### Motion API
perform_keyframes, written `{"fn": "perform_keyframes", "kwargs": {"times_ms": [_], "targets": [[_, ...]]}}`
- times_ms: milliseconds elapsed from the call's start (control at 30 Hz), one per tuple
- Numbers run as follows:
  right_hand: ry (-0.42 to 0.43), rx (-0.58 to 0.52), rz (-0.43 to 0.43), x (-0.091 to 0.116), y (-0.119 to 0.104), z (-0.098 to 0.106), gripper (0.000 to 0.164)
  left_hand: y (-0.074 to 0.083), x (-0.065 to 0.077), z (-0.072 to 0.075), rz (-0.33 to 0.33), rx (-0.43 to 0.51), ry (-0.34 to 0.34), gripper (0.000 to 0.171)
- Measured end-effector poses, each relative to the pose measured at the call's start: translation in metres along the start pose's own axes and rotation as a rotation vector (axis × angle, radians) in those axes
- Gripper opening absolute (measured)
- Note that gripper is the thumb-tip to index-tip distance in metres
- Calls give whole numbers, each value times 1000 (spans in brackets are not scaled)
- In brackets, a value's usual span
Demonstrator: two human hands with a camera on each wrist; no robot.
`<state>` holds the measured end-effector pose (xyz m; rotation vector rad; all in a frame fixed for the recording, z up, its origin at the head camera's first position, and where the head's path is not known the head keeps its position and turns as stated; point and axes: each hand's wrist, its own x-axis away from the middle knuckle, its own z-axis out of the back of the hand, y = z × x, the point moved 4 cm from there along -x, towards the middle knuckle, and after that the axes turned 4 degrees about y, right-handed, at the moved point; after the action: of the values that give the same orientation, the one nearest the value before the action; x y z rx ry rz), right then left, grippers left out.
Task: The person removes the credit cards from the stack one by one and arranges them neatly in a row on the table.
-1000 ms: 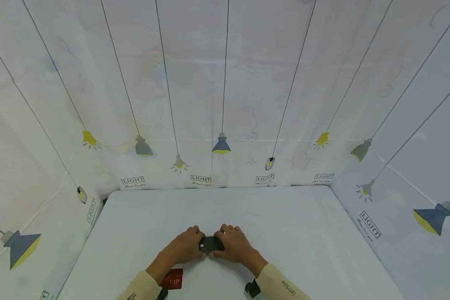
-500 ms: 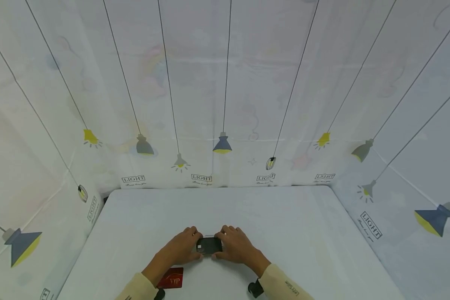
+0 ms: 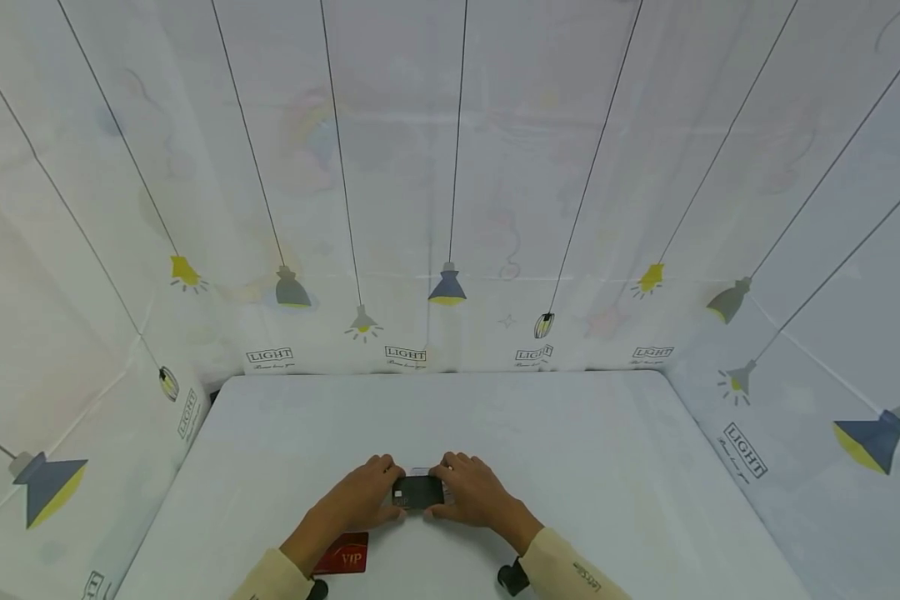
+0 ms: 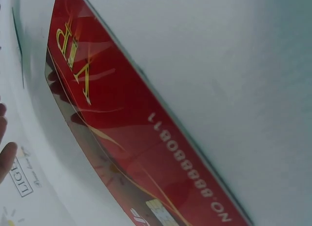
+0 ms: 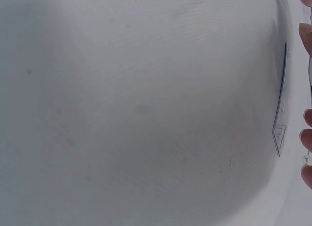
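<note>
A black card (image 3: pixel 417 492) with a light chip mark sits between the two hands in the head view. My left hand (image 3: pixel 363 493) pinches its left end and my right hand (image 3: pixel 472 492) its right end, thumbs on the near side. Just behind the card shows a pale, thin edge (image 3: pixel 420 472); what it belongs to is hidden. On the table by the left wrist lies a red VIP card (image 3: pixel 345 554), partly covered by the arm. Close up in the left wrist view, the red card (image 4: pixel 112 99) shows gold letters, a number and a chip.
The white table (image 3: pixel 607 467) stretches around the hands, with a lamp-patterned cloth wall (image 3: pixel 570 208) behind and at both sides. A thin dark-edged flat thing (image 5: pixel 280 104) appears in the right wrist view, near the fingertips (image 5: pixel 306 138).
The black card and the hands have shifted slightly toward me, mostly in the first half second. More of the pale edge behind the card shows now. The head view has tilted a little.
</note>
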<state>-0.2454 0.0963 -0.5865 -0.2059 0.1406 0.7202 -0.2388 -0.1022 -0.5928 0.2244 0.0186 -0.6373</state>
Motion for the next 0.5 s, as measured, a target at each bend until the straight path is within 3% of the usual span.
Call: {"fn": "perform_keyframes", "kwargs": {"times_ms": [500], "targets": [[-21,-39,-10,2,-3,3,66,1,5,4,20,24,8,64]]}}
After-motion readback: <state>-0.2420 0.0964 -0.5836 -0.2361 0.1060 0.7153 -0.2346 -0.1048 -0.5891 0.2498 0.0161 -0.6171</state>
